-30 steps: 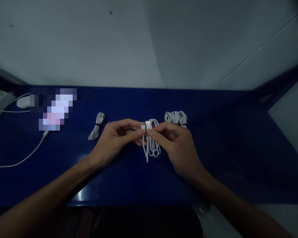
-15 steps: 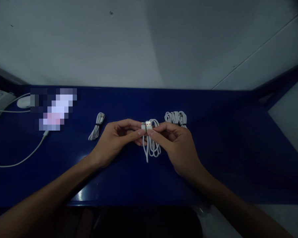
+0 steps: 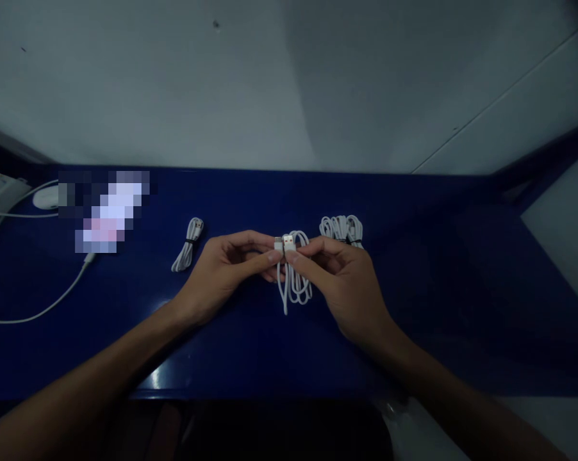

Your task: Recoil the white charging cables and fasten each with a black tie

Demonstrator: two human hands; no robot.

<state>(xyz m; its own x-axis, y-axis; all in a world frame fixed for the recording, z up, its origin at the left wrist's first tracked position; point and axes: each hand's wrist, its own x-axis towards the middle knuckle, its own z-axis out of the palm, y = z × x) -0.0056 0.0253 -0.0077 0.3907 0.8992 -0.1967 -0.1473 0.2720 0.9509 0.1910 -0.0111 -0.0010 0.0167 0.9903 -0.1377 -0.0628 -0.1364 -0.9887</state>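
A coiled white cable (image 3: 299, 282) hangs between my two hands above the blue table. My left hand (image 3: 231, 266) pinches it by the smaller connector end, thumb on top. The wider USB plug (image 3: 289, 243), its metal end pointing away from me, is pinched in my right hand (image 3: 344, 275). The two connectors sit side by side, and the loops dangle below and between the fingers. Beyond my left wrist lies a bundled white cable (image 3: 186, 246) with a black tie. More white cable bundles (image 3: 339, 227) lie just behind my right hand, partly hidden by it.
On the left of the blue table (image 3: 250, 198) lies a blurred-out bright object (image 3: 113, 211) with a white cord (image 3: 53, 307) plugged into its near end. A white rounded item (image 3: 46, 198) and a white box (image 3: 5, 195) stand farther left. A pale wall rises behind.
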